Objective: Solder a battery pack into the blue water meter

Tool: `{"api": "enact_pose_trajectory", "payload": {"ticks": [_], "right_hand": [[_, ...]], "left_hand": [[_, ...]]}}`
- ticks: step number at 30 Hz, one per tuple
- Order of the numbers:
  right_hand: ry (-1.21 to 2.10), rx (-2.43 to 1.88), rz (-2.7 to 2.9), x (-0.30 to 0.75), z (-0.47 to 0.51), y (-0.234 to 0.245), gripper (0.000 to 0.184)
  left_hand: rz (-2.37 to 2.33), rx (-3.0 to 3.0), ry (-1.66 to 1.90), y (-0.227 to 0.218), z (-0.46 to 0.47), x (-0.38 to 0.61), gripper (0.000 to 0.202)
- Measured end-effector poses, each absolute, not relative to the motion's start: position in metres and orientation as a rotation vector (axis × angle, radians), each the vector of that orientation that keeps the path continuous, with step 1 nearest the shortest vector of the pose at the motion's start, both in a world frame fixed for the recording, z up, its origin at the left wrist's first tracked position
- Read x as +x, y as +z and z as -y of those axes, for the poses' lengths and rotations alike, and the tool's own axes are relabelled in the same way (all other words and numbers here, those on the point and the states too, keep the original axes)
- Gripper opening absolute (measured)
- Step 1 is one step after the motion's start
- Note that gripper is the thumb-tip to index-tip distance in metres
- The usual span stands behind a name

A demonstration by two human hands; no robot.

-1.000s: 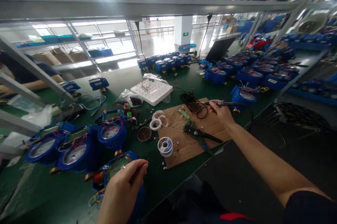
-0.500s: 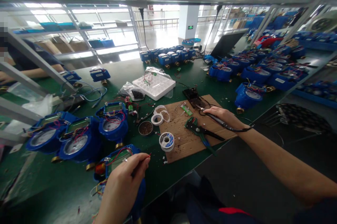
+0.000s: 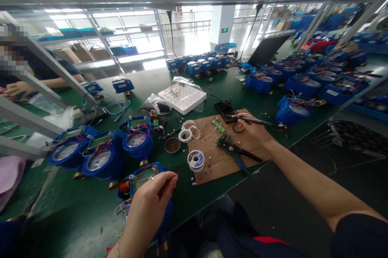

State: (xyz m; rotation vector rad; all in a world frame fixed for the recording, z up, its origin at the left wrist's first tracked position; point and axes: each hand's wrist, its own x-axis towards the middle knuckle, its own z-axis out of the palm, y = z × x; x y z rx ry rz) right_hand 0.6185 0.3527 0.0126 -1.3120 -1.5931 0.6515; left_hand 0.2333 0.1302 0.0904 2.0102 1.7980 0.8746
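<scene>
My left hand (image 3: 151, 203) is closed in a pinch on a thin red wire (image 3: 177, 174), whose end sticks out past the fingertips. Beneath that hand lies a blue water meter (image 3: 165, 213) with its electronics compartment uncovered; the hand hides much of it. My right hand (image 3: 253, 128) grips a soldering iron (image 3: 256, 120) like a pen, its tip at the black soldering stand (image 3: 226, 110). Below this hand, green-handled wire strippers (image 3: 233, 151) rest on a cardboard sheet (image 3: 209, 169), with a small green circuit board (image 3: 218, 125) close by. A solder spool (image 3: 195, 159) stands at the cardboard's left edge.
Several open blue meters (image 3: 103, 157) sit at left, more (image 3: 303, 80) at right. A white foam tray (image 3: 182, 98), a tape roll (image 3: 184, 136) and a round tin (image 3: 172, 145) occupy the middle. A co-worker's hand (image 3: 21, 88) shows at far left beyond the metal frame.
My right hand has shifted slightly, and the soldering iron lies flatter, its tip nearer the stand. My left hand keeps its pinch on the red wire. The whole view has shifted a little.
</scene>
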Motion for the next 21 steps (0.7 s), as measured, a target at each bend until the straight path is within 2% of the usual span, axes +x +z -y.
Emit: {"api": "enact_pose_trajectory", "payload": {"ticks": [11, 16, 21], "right_hand": [[0.835, -1.525, 0.959, 0.648, -0.389, -0.012, 0.028], [0.735, -1.524, 0.968, 0.663, -0.386, -0.001, 0.029], [0.647, -1.394, 1.276, 0.645, -0.363, 0.010, 0.033]], "left_hand": [[-1.792, 2.089, 0.883, 0.089, -0.131, 0.233, 0.024], [-1.796, 2.089, 0.872, 0.087, -0.131, 0.232, 0.024], [-1.797, 2.065, 0.887, 0.088, -0.129, 0.232, 0.026]]}}
